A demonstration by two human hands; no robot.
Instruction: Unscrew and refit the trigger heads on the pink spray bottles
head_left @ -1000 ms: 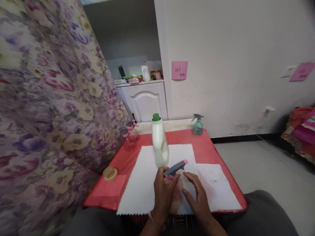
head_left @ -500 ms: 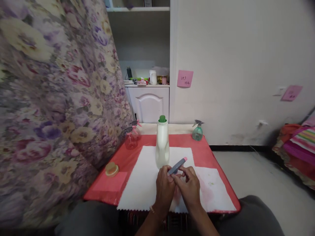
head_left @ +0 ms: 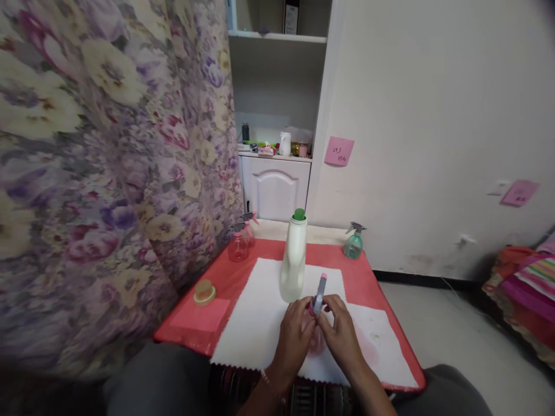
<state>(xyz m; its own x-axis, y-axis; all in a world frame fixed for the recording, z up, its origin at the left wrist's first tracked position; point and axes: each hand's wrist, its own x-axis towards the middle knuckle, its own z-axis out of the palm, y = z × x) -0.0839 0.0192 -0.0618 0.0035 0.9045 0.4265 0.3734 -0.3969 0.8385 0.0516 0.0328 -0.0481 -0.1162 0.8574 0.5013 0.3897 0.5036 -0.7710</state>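
Both my hands are at a pink see-through spray bottle [head_left: 317, 342] near the front of the table. Its grey spray head with a pink nozzle tip [head_left: 320, 293] points up and away from me. The fingers of my left hand [head_left: 293, 335] close round the neck from the left. My right hand [head_left: 342, 335] pinches the spray head from the right, its fingertips close to the left ones. Much of the bottle's body is hidden behind the hands. Just beyond them stands a tall pale bottle [head_left: 295, 260] with a handle and a green piece [head_left: 299, 214] in its mouth.
White cloths [head_left: 254, 312] cover part of the red table [head_left: 208, 292]. Two pink spray bottles [head_left: 238, 247] stand at the back left, a green spray bottle [head_left: 353, 247] at the back right. A round yellowish lid [head_left: 204, 293] lies at left. A flowered curtain [head_left: 130, 173] hangs beside the table.
The spray head has turned from pointing right to pointing mostly away from me. My fingers have shifted on it. The whole view has swung slightly left and tilted.
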